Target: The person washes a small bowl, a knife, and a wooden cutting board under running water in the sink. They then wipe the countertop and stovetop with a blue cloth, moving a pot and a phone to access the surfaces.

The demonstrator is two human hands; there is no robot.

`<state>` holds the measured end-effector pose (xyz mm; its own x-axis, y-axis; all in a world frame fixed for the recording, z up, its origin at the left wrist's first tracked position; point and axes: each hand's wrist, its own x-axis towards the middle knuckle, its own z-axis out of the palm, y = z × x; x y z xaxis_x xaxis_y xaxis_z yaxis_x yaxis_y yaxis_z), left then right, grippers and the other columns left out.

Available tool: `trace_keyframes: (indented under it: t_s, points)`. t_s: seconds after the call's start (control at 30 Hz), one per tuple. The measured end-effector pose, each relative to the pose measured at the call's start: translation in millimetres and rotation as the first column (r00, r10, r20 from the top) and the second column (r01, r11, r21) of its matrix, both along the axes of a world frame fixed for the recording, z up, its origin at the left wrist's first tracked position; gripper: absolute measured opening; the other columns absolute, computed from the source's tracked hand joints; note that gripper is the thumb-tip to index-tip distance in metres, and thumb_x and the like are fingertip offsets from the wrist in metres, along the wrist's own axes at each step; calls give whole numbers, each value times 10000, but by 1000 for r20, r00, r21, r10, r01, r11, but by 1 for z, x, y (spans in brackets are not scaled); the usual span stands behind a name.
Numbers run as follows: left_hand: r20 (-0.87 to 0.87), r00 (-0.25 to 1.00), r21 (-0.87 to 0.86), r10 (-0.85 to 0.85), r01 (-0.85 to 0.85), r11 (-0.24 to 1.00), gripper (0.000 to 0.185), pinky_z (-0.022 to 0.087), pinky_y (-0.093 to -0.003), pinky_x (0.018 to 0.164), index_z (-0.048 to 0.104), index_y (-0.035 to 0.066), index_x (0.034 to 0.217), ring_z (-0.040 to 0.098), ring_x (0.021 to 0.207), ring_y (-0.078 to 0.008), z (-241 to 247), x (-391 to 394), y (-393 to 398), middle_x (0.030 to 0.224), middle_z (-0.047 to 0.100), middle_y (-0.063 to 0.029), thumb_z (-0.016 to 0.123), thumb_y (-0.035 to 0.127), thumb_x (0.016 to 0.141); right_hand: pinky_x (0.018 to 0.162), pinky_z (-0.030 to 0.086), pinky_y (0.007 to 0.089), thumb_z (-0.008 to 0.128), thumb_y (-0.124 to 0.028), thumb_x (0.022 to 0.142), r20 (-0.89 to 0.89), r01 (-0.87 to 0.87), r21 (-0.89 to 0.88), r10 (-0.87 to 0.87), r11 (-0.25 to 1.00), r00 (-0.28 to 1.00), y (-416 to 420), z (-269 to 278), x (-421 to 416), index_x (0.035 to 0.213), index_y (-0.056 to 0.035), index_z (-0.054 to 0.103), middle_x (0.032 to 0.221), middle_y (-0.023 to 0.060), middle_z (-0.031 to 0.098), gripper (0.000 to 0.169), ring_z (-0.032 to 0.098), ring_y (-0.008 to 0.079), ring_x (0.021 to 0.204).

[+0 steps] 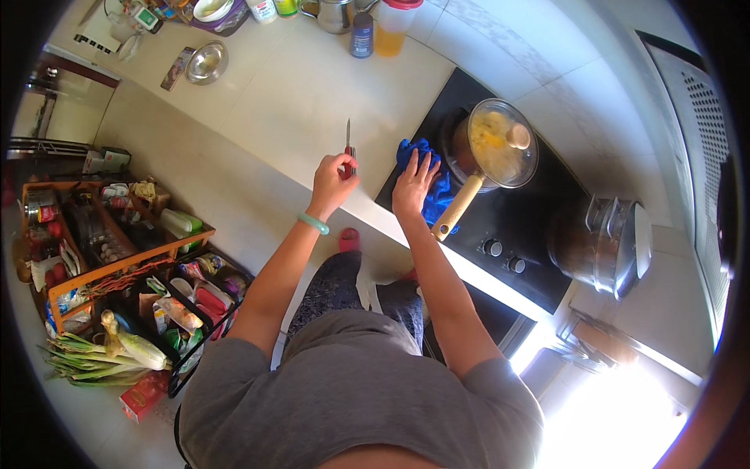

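My left hand (334, 183) grips a red-handled pocket knife (350, 159) over the front part of the countertop. Its narrow blade is out and points away from me. Spread fingers of my right hand (413, 186) lie flat on a crumpled blue cloth (438, 190) at the left side of the black cooktop (469, 220). Just right of the cloth is a lidded pan (466, 153) on a burner, its pale handle (458, 206) slanting toward me over the cloth. Yellowish food shows through the glass lid (505, 167), which has a round wooden knob (518, 136).
A stacked metal pot (597, 246) stands at the cooktop's right. On the counter (293, 94) are a steel bowl (206, 62), a phone (177, 69), a blue-labelled jar (362, 36) and a red-lidded pitcher (394, 29). A wooden rack (132, 258) with groceries stands left, near leafy vegetables (99, 357).
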<state>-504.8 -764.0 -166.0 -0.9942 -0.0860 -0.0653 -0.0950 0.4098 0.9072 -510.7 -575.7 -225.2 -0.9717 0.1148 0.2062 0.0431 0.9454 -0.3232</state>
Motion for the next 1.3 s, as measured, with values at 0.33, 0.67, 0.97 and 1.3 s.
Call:
trace_keyframes:
  t_s: [0.33, 0.67, 0.97, 1.3]
  points:
    - [59, 998, 98, -7, 1, 995, 213, 517, -278, 607, 631, 54, 898, 588, 676, -171, 9, 54, -3, 930, 590, -81, 652, 19, 689, 1017, 417, 407, 576, 45, 771, -76, -197, -597, 189, 778, 979, 24, 71, -2, 1344, -126, 504, 1323, 217, 485, 602, 485, 419, 1190]
    - [-122, 960, -171, -252, 229, 958, 208, 478, -302, 622, 621, 78, 876, 567, 699, -180, 21, -34, -17, 843, 552, -65, 637, 0, 684, 1088, 259, 548, 605, -87, 750, -73, 202, 16, -200, 979, 977, 125, 48, 107, 1338, -117, 514, 1429, 163, 399, 596, 294, 431, 1333]
    - [-13, 936, -628, -351, 266, 731, 202, 498, -396, 745, 621, 103, 890, 586, 890, -280, -21, -183, -3, 939, 549, -107, 649, 21, 708, 1083, 275, 548, 682, -156, 765, -117, -53, -121, 39, 991, 992, 41, 42, 71, 1311, -74, 538, 1369, 178, 444, 570, 345, 435, 1282]
    - [-186, 887, -801, -422, 112, 588, 231, 466, -409, 833, 647, 107, 914, 544, 1042, -291, -42, -204, -4, 1051, 549, -90, 665, -4, 712, 1066, 277, 571, 639, -162, 813, -25, -7, -61, 6, 998, 1000, -27, 35, 0, 1367, -89, 467, 1451, 185, 315, 585, 271, 455, 1309]
